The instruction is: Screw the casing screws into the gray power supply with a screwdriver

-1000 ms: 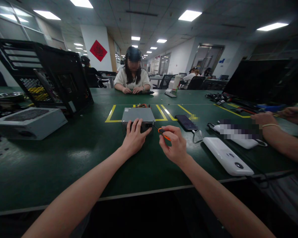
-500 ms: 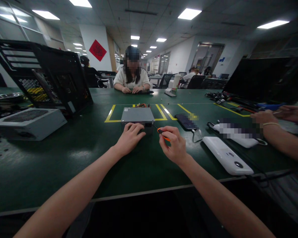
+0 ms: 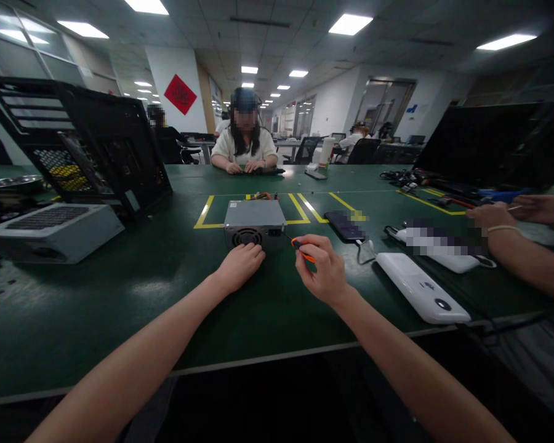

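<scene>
Just past the left fingers (image 3: 253,251) sat the grey power supply (image 3: 255,213), flat on the green desk (image 3: 166,332), its fan grille (image 3: 242,237) and socket (image 3: 274,232) facing them. A small white label (image 3: 233,205) lay at the far left corner of its top, beyond those fingers, its print too small to read. Well to the right of the right fingers (image 3: 323,249), the nearer white device (image 3: 409,278) bore a few dark marks (image 3: 428,286), illegible, and a dark oval (image 3: 442,304). Far beyond the left fingers, a red diamond (image 3: 180,94) carried a dark character too blurred to make out.

The left fingers, bent, lay before the lower part of the one grille; I could not tell whether they touched or gripped it. The right fingers pinched one orange-and-black screwdriver (image 3: 297,243), its thin shaft slanting toward the power supply's near right corner, beside the single socket; contact at the tip was unclear.

Power supplies numbered two: the second unit (image 3: 50,227) lay well left of the left fingers, before one black computer case (image 3: 101,123). White devices also made two, the farther one (image 3: 461,261) partly blurred. One phone (image 3: 346,226) rested beyond and right of the right fingers; farther right were two hands (image 3: 493,218) of a nearby person
</scene>
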Demonstrator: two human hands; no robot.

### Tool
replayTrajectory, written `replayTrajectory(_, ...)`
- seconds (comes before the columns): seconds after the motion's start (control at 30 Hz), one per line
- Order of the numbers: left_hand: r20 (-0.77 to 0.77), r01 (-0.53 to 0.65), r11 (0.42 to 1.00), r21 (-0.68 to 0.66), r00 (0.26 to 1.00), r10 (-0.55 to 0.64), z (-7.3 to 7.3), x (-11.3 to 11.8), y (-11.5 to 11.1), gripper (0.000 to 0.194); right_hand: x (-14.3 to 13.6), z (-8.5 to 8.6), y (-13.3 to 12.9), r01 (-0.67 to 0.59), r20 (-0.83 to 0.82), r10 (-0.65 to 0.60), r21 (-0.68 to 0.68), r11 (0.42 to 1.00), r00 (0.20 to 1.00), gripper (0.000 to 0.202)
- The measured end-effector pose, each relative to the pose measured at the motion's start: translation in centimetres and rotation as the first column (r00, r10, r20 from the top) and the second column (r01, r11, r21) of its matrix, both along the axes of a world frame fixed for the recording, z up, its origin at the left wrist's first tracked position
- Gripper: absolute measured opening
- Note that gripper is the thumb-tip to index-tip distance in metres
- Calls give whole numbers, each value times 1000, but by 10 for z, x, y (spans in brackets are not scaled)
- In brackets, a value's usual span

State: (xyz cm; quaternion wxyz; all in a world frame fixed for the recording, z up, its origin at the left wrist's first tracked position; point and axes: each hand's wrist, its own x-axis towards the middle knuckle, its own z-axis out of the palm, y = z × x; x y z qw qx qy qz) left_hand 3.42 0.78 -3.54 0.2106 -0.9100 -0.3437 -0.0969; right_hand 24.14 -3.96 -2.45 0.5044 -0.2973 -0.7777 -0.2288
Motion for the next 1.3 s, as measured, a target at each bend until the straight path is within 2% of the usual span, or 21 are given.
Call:
replayTrajectory(0.07, 120, -20, 999, -43, 993, 25, -1, -2, 2, 16, 1, 0, 0, 5, 11, -5, 7, 1000, 1000, 35)
replayTrajectory(0.17, 335, -44, 989, -143, 938, 90, 1, -4, 4, 10, 1, 1, 0, 10, 5, -10, 20, 1000, 1000, 36)
replayTrajectory(0.23, 392, -52, 985, -165, 913, 113, 4, -3, 4, 7, 1, 1, 1, 13, -5, -12, 24, 1000, 1000, 35)
replayTrajectory(0.3, 353, -59, 990, -128, 930, 101, 7, 2, 2, 9, 1, 2, 1, 14, -10, -14, 28, 1000, 1000, 35)
replayTrajectory(0.43, 121, -53, 998, -17, 991, 54, 10, 17, -2, 27, 0, 2, 0, 18, -16, -17, 42, 999, 1000, 34)
replayTrajectory(0.57, 2, -91, 996, 12, 996, 91, 8, 29, -4, 46, 0, 3, 1, 19, -19, -18, 49, 999, 1000, 34)
replayTrajectory(0.73, 9, -183, 983, -3, 983, 183, 7, 33, -5, 50, 0, 3, 0, 16, -26, -15, 44, 999, 1000, 34)
replayTrajectory(0.9, 42, -193, 981, -28, 980, 194, 6, 34, -4, 51, 1, 3, 0, 21, -27, -20, 63, 998, 999, 33)
replayTrajectory(1.0, 111, -175, 979, -105, 976, 186, 4, 34, -3, 52, 1, 6, 0, 28, -39, -25, 82, 996, 999, 34)
replayTrajectory(1.07, 241, -128, 970, -208, 954, 178, 4, 32, -2, 53, 2, 10, -4, 16, -52, -10, 105, 994, 999, 35)
replayTrajectory(1.13, 462, -17, 928, -371, 864, 201, 5, 30, -4, 48, 3, 13, -13, -4, -84, 15, 124, 992, 996, 36)
replayTrajectory(1.17, 579, 76, 877, -474, 778, 245, 6, 29, -5, 43, 3, 14, -19, -13, -112, 28, 126, 992, 993, 36)
replayTrajectory(1.23, 734, 325, 703, -633, 541, 411, 10, 25, -11, 32, 1, 13, -36, -46, -166, 65, 114, 992, 984, 37)
replayTrajectory(1.3, 736, 560, 512, -651, 302, 606, 15, 22, -19, 23, -2, 8, -54, -75, -246, 98, 101, 992, 964, 37)
